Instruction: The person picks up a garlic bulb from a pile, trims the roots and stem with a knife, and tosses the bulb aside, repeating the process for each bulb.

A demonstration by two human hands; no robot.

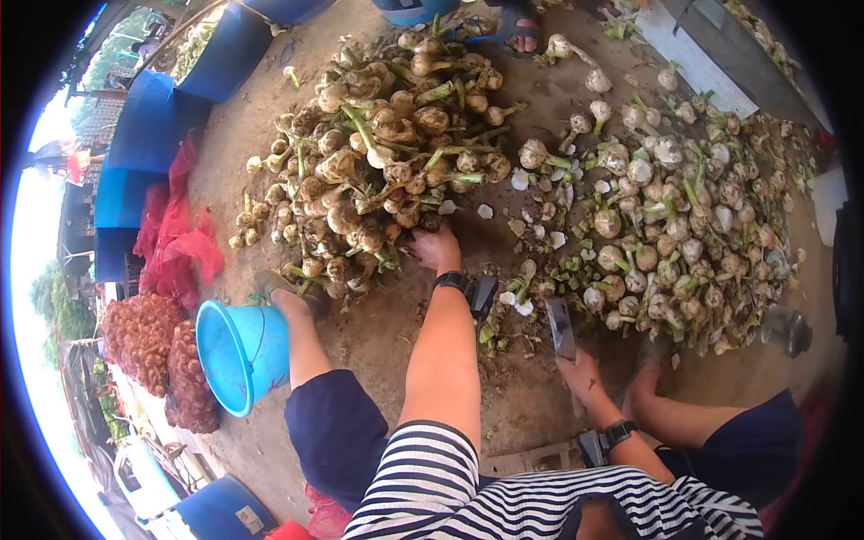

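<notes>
Garlic sorting on bare ground — one hand in the pile, one on a knife.

The left hand (436,247) reaches into the untrimmed garlic heap (378,153), fingers curled at its near edge; whether it grips a bulb I cannot tell. The right hand (580,373) is closed round a knife (561,328), blade upright — trimmed bulbs (684,225) lie beyond it, a blue bucket (241,355) by the left knee.
</notes>
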